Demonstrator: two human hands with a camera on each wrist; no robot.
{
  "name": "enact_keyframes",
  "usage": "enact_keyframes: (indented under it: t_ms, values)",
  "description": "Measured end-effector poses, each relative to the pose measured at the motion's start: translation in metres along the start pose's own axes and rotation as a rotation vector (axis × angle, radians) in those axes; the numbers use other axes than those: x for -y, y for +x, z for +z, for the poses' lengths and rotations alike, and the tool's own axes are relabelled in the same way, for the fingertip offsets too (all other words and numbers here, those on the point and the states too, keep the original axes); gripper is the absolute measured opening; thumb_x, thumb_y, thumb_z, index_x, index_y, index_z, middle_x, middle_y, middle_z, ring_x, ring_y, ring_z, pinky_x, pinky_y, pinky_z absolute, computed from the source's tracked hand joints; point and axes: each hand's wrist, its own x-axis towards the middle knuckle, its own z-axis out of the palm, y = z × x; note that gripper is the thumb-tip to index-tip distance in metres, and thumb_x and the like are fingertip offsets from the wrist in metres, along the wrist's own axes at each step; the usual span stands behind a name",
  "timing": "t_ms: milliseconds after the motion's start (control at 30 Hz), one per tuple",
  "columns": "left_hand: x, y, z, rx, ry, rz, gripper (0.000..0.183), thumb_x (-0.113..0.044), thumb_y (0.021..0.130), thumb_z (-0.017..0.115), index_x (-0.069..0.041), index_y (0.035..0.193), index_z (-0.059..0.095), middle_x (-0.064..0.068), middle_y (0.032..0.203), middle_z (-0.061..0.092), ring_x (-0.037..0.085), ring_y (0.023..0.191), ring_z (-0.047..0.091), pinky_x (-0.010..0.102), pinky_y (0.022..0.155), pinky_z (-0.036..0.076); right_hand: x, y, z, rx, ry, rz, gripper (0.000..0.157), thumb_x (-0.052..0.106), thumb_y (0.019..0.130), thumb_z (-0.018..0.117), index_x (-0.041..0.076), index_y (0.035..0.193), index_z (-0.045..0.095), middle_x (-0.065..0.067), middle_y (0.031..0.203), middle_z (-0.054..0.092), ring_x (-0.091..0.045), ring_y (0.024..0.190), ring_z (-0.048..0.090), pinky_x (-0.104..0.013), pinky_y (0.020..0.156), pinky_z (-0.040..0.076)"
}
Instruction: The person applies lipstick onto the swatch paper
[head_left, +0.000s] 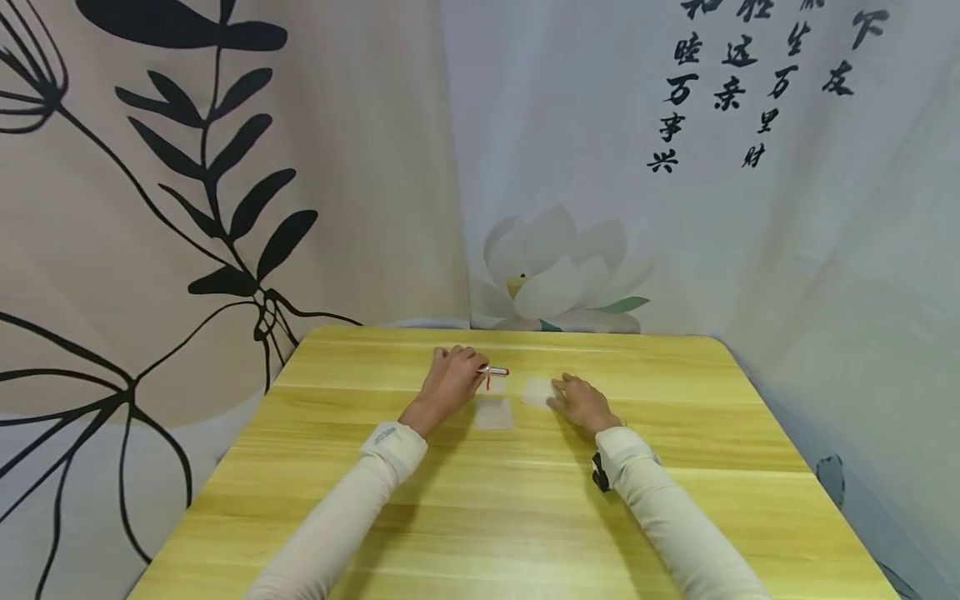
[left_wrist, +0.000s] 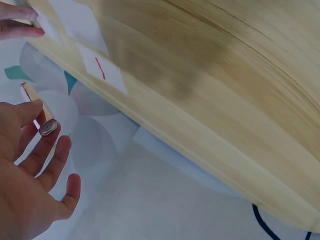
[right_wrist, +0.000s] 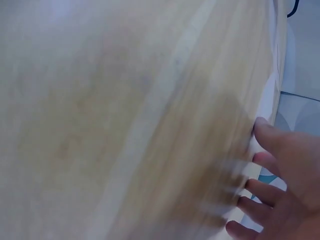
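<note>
My left hand pinches a marker with a red end above the far part of the table; in the left wrist view the other fingers spread loosely. Under the marker lies a white paper square bearing a short red stroke. A blank white paper square lies just nearer to me. To the right, my right hand pinches the right edge of another white paper square between thumb and finger. In the right wrist view most of that paper is hidden by the hand.
The wood-grain table has its far edge just beyond the papers. Behind it hangs a curtain printed with dark leaves, a pale lotus and black characters. A black object sits at the right wrist.
</note>
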Motion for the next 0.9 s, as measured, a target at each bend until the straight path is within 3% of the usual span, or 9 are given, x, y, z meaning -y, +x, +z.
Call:
enact_keyframes:
  t_ms: [267,567,900]
  values:
    - [-0.016,0.018,0.020,0.003,-0.014,0.066,0.013,-0.025,0.098,0.075,-0.017,0.109,0.076,0.001,0.102,0.070,0.024,0.093,0.065,0.045,0.080,0.042,-0.005,0.000,-0.005,0.084,-0.026,0.000,0.056,0.032,0.108,0.057,0.008,0.158,0.044,-0.026,0.166,0.026,-0.048,0.151,0.027,-0.064,0.114,0.033]
    - [-0.030,0.040,0.038,0.043,-0.035,0.073,0.015,-0.021,0.097,0.077,-0.018,0.112,0.077,0.002,0.103,0.068,0.025,0.097,0.065,0.045,0.083,0.043,-0.001,0.004,-0.012,0.073,-0.036,0.013,0.055,0.035,0.107,0.059,0.013,0.156,0.048,-0.023,0.166,0.030,-0.046,0.150,0.032,-0.062,0.115,0.034]
    - [-0.043,0.059,0.057,0.127,-0.033,0.065,0.020,-0.021,0.098,0.076,-0.018,0.117,0.077,0.003,0.110,0.067,0.025,0.106,0.064,0.047,0.089,0.042,-0.004,0.003,-0.004,0.055,-0.065,0.035,0.053,0.036,0.106,0.060,0.017,0.155,0.051,-0.019,0.165,0.034,-0.043,0.150,0.034,-0.060,0.111,0.040]
